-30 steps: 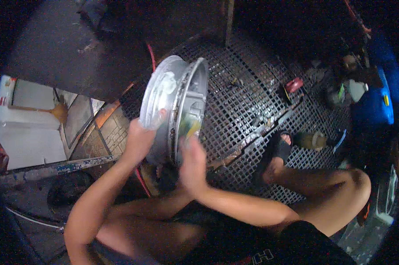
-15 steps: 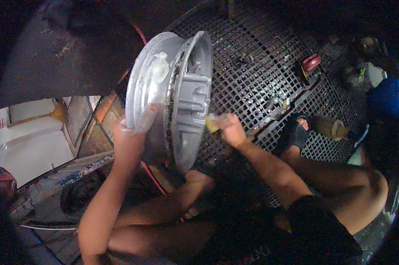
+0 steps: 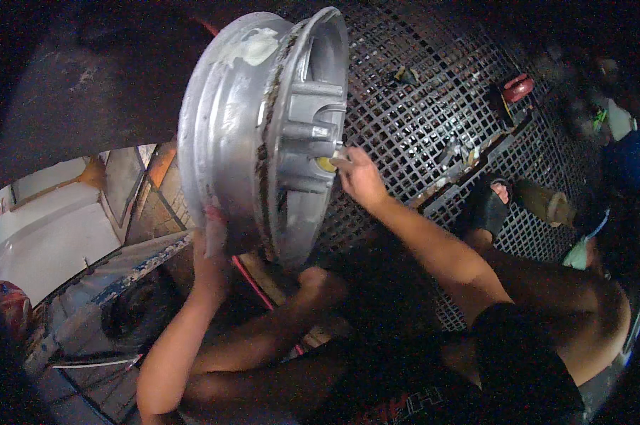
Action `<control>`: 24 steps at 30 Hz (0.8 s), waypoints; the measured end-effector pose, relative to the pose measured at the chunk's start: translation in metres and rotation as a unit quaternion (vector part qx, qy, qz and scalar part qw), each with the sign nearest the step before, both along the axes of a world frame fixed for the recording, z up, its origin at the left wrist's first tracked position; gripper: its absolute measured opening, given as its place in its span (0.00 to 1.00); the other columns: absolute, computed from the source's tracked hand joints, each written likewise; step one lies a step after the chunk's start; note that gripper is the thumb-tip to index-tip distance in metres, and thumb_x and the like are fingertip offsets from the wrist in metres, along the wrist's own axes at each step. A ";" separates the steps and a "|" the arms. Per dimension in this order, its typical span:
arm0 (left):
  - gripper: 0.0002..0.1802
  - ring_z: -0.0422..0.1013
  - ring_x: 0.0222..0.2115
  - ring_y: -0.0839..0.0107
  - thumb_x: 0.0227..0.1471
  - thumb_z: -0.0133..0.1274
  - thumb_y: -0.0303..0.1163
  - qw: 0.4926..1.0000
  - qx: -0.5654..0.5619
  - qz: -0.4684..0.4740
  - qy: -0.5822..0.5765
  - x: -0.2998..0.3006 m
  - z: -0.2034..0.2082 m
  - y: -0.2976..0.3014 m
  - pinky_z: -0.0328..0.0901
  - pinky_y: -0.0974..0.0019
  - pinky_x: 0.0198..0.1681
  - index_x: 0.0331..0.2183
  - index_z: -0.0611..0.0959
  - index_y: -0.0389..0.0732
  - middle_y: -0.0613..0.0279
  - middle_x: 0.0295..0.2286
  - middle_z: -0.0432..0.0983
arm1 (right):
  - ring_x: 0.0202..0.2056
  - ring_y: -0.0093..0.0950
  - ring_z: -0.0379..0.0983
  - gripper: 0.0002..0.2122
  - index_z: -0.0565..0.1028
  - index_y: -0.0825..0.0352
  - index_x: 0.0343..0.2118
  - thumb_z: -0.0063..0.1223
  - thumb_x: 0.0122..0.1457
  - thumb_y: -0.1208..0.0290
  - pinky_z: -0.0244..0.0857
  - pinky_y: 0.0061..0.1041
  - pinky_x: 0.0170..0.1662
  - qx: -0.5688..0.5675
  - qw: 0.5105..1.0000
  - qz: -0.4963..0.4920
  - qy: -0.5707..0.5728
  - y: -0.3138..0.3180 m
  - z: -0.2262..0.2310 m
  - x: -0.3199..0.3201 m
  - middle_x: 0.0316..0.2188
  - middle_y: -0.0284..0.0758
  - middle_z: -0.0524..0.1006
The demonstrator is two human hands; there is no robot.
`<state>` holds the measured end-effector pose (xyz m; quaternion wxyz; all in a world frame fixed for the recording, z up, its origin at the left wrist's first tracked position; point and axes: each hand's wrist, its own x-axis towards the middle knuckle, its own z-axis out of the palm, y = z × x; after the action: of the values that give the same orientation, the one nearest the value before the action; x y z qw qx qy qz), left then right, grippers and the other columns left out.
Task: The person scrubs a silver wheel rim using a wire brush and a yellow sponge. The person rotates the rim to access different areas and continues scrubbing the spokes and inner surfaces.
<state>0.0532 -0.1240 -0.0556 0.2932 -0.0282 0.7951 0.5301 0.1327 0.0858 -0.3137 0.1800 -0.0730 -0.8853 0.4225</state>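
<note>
A silver metal wheel rim (image 3: 228, 127) stands upright in front of me. Whitish patches mark its barrel, and dark grime runs along one lip. My left hand (image 3: 212, 237) grips the rim's lower left side; its fingers are blurred and partly hidden. On the spoked side, my right hand (image 3: 362, 177) is pinched around a small yellow piece (image 3: 326, 164), which lies against the rim's inner face. It looks like a pad or a scrap of abrasive, but its kind cannot be made out.
Dark grating (image 3: 419, 92) covers the floor beyond the rim. A red-handled tool (image 3: 517, 88) lies at the right, with a brown shoe-like object (image 3: 550, 207) nearer. A white panel (image 3: 58, 230) stands at the left, and a red hose (image 3: 253, 282) passes beneath the rim.
The rim has shifted up and slightly left in view. My left hand has slid lower along it. My right hand has moved up and left, bringing the yellow piece against the rim's inner face.
</note>
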 end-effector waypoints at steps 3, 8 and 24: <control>0.33 0.73 0.41 0.65 0.64 0.39 0.53 0.984 -0.106 -0.106 0.100 -0.010 0.012 0.007 0.68 0.61 0.46 0.54 0.69 0.32 0.53 0.42 0.74 | 0.44 0.40 0.71 0.11 0.80 0.65 0.34 0.57 0.45 0.76 0.67 0.34 0.50 -0.114 0.979 0.155 0.065 -0.057 0.032 0.030 0.39 0.43 0.75; 0.24 0.75 0.36 0.70 0.58 0.54 0.44 0.942 -0.188 -0.209 0.183 -0.011 0.049 0.014 0.70 0.65 0.38 0.47 0.77 0.34 0.54 0.38 0.78 | 0.48 0.38 0.68 0.16 0.79 0.63 0.36 0.57 0.40 0.75 0.64 0.32 0.53 0.078 0.953 0.281 0.081 -0.004 -0.004 0.011 0.43 0.39 0.72; 0.16 0.77 0.34 0.62 0.54 0.59 0.36 0.967 -0.151 -0.152 0.139 0.004 0.045 -0.002 0.70 0.62 0.40 0.40 0.79 0.34 0.56 0.32 0.81 | 0.35 0.46 0.71 0.07 0.73 0.70 0.30 0.54 0.48 0.75 0.68 0.42 0.41 -0.054 0.990 0.124 0.030 -0.048 0.025 0.018 0.31 0.47 0.71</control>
<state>0.0570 -0.1264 -0.0101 0.2498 0.1229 0.8939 0.3513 0.1508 0.0374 -0.2886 0.1486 0.0405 -0.8577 0.4905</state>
